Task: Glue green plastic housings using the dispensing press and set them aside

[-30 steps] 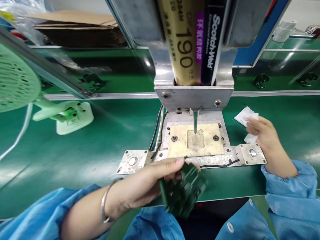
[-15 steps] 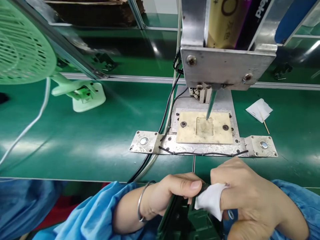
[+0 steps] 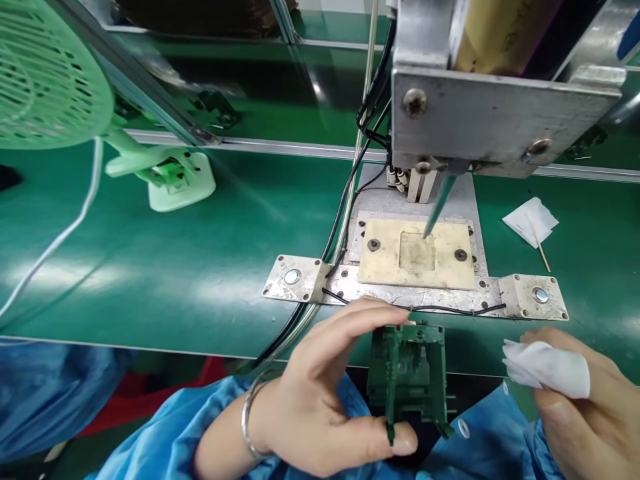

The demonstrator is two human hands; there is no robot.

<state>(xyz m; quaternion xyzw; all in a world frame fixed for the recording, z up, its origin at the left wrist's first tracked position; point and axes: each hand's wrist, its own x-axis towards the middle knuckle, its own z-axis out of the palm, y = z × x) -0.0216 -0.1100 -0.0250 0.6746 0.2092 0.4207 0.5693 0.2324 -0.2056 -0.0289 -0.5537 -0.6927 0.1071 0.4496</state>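
Observation:
My left hand [image 3: 325, 393] pinches a dark green plastic part [image 3: 410, 377] between forefinger and thumb, holding it upright just in front of the metal fixture [image 3: 415, 287]. My right hand [image 3: 575, 400] is closed on a folded white wipe [image 3: 545, 367] at the lower right, a little apart from the part. The fixture's tan plate [image 3: 417, 253] has an empty square recess, and the dispenser nozzle [image 3: 435, 210] hangs over it. The nozzle comes out of a metal dispenser block [image 3: 495, 120] that carries an adhesive cartridge.
A light green desk fan [image 3: 60, 87] on its base [image 3: 180, 183] stands at the left with a white cord [image 3: 55, 247]. Another white wipe with a wooden stick [image 3: 533, 223] lies right of the fixture. Black cables [image 3: 345, 207] run down to the table edge.
The wipe was pressed against the green part half a second ago. Now my right hand has drawn away to the right with the wipe, and my left hand holds the part alone, turned upright.

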